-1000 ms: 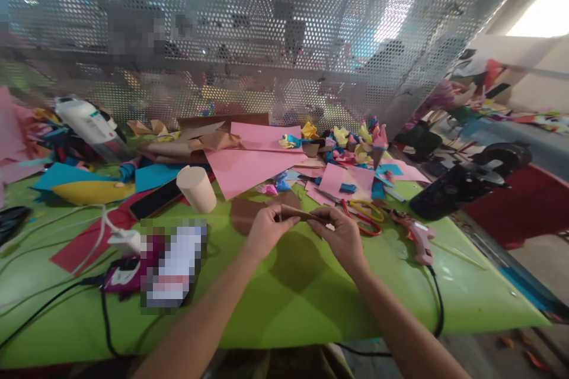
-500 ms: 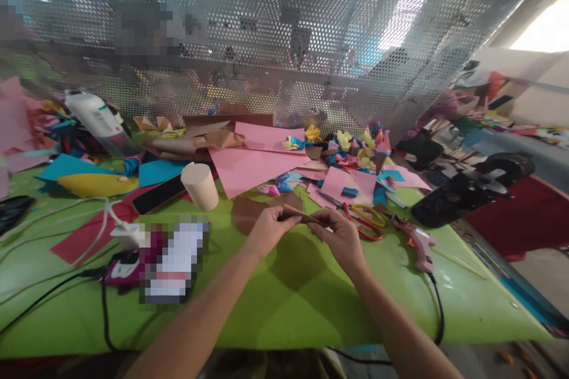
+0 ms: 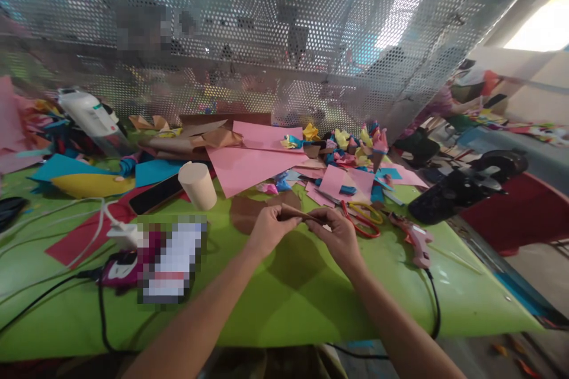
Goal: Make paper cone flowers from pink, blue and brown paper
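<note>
Both of my hands meet over the green table (image 3: 311,302) and pinch one small brown paper piece (image 3: 297,213) held edge-on between them. My left hand (image 3: 269,229) grips its left end with closed fingers. My right hand (image 3: 338,235) grips the right end, fingers curled. A brown paper cutout (image 3: 244,213) lies flat just beyond my left hand. Red-and-yellow scissors (image 3: 362,218) lie right behind my right hand, and a pink glue gun (image 3: 414,240) rests further right with its black cord running off the table edge.
A beige cylinder (image 3: 197,185) and a black phone (image 3: 155,193) lie left of centre. Pink sheets (image 3: 249,169), blue and yellow paper and folded scraps crowd the back, below a perforated metal screen (image 3: 267,41). Cables and a white plug (image 3: 122,235) cover the left. A black device (image 3: 462,186) sits at right.
Both hands keep their hold on the brown paper piece with only tiny finger shifts. The view itself has wobbled slightly.
</note>
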The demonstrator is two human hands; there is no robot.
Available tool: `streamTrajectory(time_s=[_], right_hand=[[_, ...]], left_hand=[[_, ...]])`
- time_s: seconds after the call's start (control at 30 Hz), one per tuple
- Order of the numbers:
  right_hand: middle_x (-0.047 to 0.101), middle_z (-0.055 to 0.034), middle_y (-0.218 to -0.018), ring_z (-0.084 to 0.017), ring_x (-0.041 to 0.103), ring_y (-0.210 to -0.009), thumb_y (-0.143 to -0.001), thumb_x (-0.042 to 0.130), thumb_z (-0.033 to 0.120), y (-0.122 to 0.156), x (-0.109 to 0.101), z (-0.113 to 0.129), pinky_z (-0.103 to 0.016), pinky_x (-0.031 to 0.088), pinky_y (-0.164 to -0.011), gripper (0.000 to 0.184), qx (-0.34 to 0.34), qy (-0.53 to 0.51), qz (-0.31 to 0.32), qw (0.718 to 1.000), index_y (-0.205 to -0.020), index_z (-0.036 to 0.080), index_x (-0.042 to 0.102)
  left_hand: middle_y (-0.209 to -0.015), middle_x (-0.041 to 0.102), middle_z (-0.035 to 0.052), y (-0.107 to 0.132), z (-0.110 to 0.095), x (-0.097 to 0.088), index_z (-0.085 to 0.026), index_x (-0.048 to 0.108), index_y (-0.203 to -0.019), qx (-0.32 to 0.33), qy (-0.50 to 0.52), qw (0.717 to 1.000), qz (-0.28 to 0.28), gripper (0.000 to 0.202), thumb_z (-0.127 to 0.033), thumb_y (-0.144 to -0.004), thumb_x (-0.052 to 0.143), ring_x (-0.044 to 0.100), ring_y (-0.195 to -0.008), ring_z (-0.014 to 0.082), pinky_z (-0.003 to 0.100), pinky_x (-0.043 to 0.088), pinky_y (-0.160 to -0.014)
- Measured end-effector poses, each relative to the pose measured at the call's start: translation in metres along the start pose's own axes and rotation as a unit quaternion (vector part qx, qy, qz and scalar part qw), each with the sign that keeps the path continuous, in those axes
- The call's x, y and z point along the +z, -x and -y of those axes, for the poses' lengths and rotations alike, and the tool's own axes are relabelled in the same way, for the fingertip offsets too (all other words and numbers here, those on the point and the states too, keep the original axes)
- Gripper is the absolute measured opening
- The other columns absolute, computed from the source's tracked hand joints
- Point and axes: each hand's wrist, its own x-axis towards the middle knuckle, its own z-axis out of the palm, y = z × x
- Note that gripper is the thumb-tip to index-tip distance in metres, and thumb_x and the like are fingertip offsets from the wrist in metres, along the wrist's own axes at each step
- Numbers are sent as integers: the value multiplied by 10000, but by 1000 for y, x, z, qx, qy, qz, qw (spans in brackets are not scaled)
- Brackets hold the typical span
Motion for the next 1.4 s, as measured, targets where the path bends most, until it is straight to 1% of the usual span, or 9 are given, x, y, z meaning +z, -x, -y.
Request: streamTrajectory(time_s=[0.23,0.37,0.5,0.67,0.8,0.97,1.1,1.23,1.4], right_hand=[[739,-36,-757,-184,651,-676,-814,692,313,2,0,0,-294,512,-631,129,-4,7,3,1000,-855,199,736],[750,-43,-772,-196,671,-694,-810,700,308,2,0,-1,-306,532,-643,122,-8,3,2,1000,-859,203,737],[751,-44,-799,-200,676,-718,-803,714,331,2,-1,-1,-314,543,-674,160,-6,0,-6,1000,-894,202,740],[718,-23,-731,-172,625,-647,-807,692,326,1,-2,0,-283,497,-608,142,3,-2,-20,1000,-856,202,740],[704,-19,-700,-166,603,-621,-806,688,338,-1,-3,2,-281,477,-592,159,7,-12,-33,999,-855,198,745],[674,-10,-651,-161,576,-597,-794,698,355,-2,-3,2,-282,452,-587,161,14,-28,-34,999,-806,199,738],[685,-18,-702,-158,575,-619,-779,728,362,-2,-4,2,-279,443,-591,185,32,-60,-37,997,-856,195,748],[619,1,-610,-139,527,-553,-788,730,424,-5,-5,2,-266,405,-535,234,56,-119,-34,991,-758,192,717],[604,12,-571,-134,520,-535,-701,804,501,-7,-6,4,-263,416,-526,321,91,-178,-32,979,-702,197,699]], left_hand=[[-798,785,68,1,1,1,-157,812,-808,-4,-17,1000,-1,159,-254,-685,786,675,-750,183,273,513,-700],[-795,780,67,0,4,0,-161,805,-801,-9,-9,1000,-2,177,-282,-672,811,673,-749,184,277,514,-694],[-761,765,59,-3,7,-1,-155,796,-788,-13,18,999,-26,215,-301,-636,838,651,-700,164,263,500,-660],[-735,750,41,-6,6,-5,-164,791,-798,-15,17,999,-45,227,-312,-630,828,624,-668,150,247,490,-615],[-777,759,43,-6,3,-8,-166,783,-807,2,12,999,-49,225,-332,-658,807,646,-722,165,259,505,-662],[-768,758,47,-6,2,-10,-161,776,-792,4,4,999,-54,209,-319,-660,809,648,-720,173,269,496,-681],[-793,764,43,-8,1,-12,-167,778,-797,21,-11,998,-65,196,-316,-672,803,666,-768,184,284,509,-747],[-792,760,34,-9,2,-13,-177,772,-800,40,-22,997,-59,160,-305,-706,779,674,-790,187,281,512,-753],[-809,756,25,-8,3,-13,-182,771,-820,63,-30,997,-39,148,-308,-742,757,669,-807,181,265,505,-743]])
